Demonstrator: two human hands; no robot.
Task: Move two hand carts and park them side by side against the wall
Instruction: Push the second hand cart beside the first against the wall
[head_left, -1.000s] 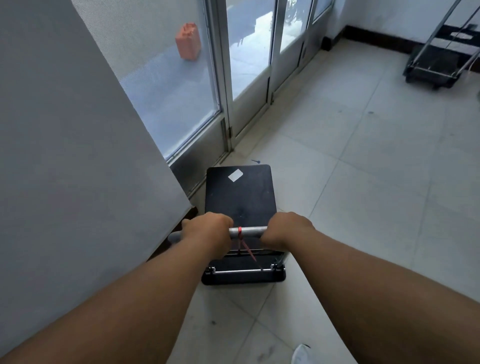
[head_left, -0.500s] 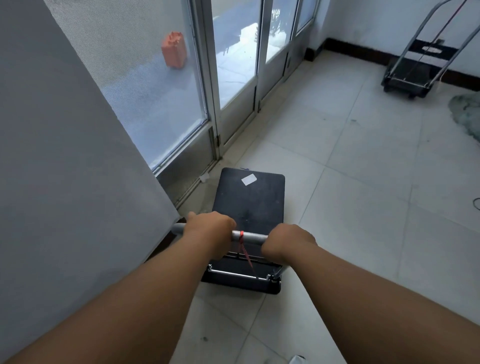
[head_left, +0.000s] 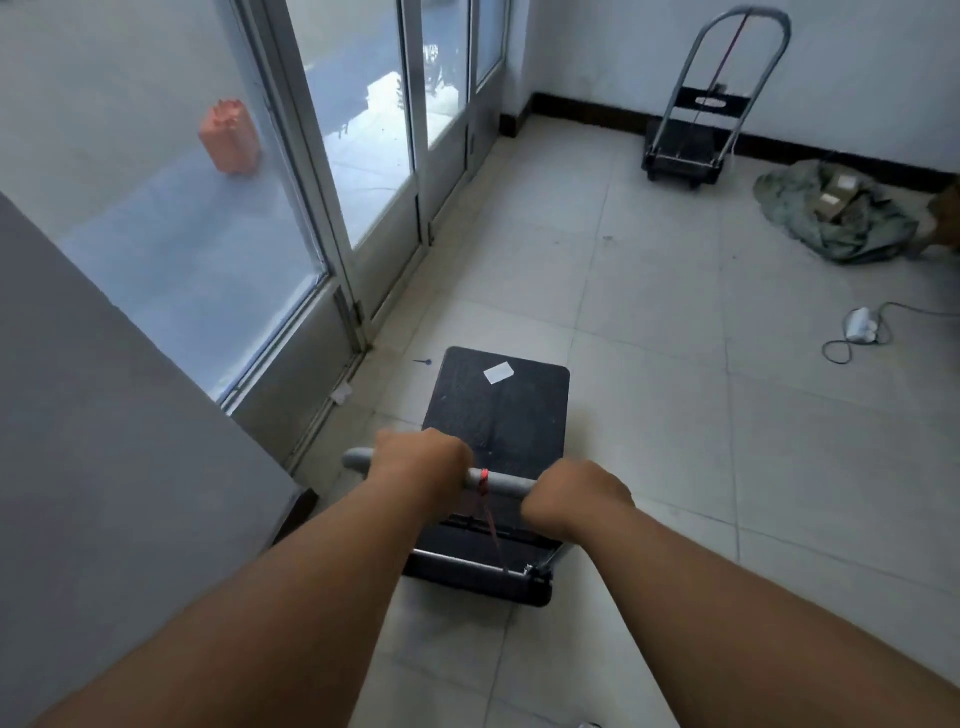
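Nothing here can be read. The small white rectangular sticker on the black flat cart deck, toward 12 o'clock from the hands, looks blank; any print is too small to tell.

Both forearms are bare all the way to the bottom edge of the view, no sleeves showing (so short sleeves or none, can't tell). The left hand and right hand are bare too, fingers hidden.

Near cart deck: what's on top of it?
On the near cart deck: only a white sticker. Its rear edge is hidden behind the handle bar, left hand and right hand.
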